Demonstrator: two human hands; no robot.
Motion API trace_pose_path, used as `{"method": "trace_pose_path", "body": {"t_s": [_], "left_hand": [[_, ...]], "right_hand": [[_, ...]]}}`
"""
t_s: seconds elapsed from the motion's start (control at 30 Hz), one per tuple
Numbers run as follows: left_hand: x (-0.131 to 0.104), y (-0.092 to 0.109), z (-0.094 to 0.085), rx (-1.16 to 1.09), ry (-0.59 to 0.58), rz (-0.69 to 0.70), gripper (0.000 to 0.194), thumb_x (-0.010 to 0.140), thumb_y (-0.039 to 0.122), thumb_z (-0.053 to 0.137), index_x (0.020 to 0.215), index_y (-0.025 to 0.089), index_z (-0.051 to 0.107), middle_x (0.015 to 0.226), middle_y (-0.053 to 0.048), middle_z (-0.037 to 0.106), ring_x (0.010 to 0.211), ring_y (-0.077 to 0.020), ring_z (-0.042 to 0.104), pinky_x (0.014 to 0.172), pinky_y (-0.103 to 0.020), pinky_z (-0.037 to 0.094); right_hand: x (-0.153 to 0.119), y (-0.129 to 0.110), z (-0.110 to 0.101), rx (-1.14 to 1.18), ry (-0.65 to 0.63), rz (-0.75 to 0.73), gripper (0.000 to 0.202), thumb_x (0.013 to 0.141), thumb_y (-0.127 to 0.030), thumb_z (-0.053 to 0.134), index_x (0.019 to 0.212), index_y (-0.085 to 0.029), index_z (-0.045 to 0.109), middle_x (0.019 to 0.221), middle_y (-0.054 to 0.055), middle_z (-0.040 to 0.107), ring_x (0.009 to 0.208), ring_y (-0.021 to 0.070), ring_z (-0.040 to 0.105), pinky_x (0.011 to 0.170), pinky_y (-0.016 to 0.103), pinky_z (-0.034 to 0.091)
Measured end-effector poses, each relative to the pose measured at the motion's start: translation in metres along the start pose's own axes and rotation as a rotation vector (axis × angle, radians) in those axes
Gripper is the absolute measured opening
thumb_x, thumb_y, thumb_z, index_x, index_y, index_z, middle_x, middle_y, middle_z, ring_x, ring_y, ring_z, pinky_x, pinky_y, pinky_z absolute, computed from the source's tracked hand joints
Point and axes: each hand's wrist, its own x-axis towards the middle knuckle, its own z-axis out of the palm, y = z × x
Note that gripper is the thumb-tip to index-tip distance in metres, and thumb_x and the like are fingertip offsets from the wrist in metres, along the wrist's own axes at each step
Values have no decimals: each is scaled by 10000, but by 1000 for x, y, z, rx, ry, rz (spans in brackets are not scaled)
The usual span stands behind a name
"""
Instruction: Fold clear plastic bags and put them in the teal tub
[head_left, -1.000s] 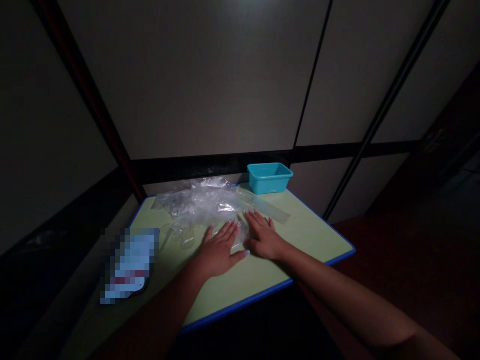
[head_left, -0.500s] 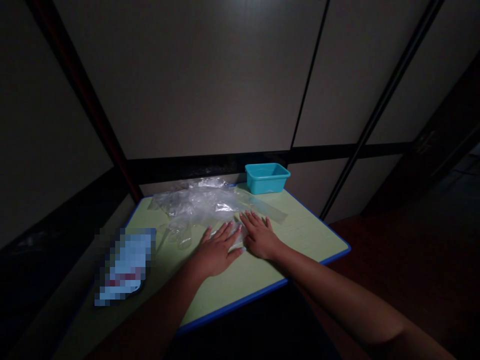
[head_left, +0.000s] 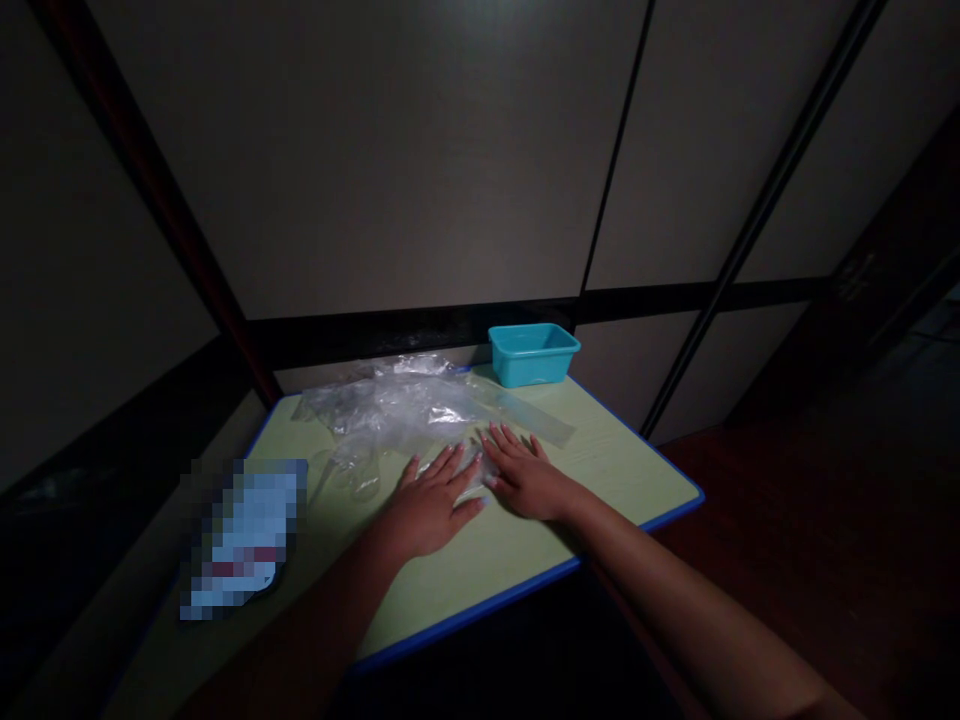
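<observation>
My left hand (head_left: pixel 435 505) lies palm down with its fingers spread, pressing on a piece of clear plastic (head_left: pixel 474 470) on the table. Close to its right, my right hand (head_left: pixel 529 475) is also flat, fingers apart, at the right side of that same piece. Parts of the plastic are hidden under both hands. Just beyond my fingertips spreads a crumpled heap of clear plastic bags (head_left: pixel 405 400). A flat strip of the film (head_left: pixel 536 415) reaches out to the right from the heap.
A turquoise plastic basket (head_left: pixel 534 365) stands at the table's back edge. On the left lies a blurred-out, light blue flat object (head_left: pixel 251 540). The pale green table (head_left: pixel 600 470) has a blue rim and stands against panelled doors (head_left: pixel 420 180).
My right hand has shifted very slightly to the right. My left hand stays flat in nearly the same place, and the view has tilted a little.
</observation>
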Motion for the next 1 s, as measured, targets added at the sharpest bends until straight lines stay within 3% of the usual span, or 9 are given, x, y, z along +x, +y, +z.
{"method": "trace_pose_path", "body": {"t_s": [0.17,0.33,0.53,0.83,1.0], "left_hand": [[0,1,-1,4,-8,-6,659,896,629,234,1454,277,221,1535,-51,122,1416,-246,85,1095,-585,73],[0,0,0,32,6,-21,816,851,679,297,1476,183,124,1535,-88,84,1418,-254,68,1105,-571,52],[-2,-1,-1,75,72,-66,722,890,627,258,1468,202,180,1535,-86,111,1417,-263,72,1088,-602,29],[-4,0,-2,49,5,-77,666,916,570,241,1470,208,167,1532,-71,99,1416,-233,96,1097,-583,54],[-5,3,-7,31,-37,-104,683,917,571,217,1469,172,163,1532,-76,71,1418,-229,71,1096,-582,85]], "right_hand": [[-5,-2,-1,-3,8,-133,621,930,-409,322,1480,-211,112,1535,61,114,1417,214,46,1081,591,35],[-7,-5,-4,-22,42,-180,587,916,-360,364,1462,-210,208,1515,75,213,1405,217,145,1083,585,75],[-10,-4,-5,-50,65,-212,510,925,-335,352,1414,-192,346,1465,109,334,1376,214,247,1095,555,80],[-26,-4,-2,-64,4,-189,589,939,-427,332,1458,-172,222,1498,110,235,1400,220,164,1098,565,62],[-32,-6,-3,-40,67,-191,540,932,-414,359,1425,-195,325,1479,97,303,1382,218,230,1106,546,84]]}}
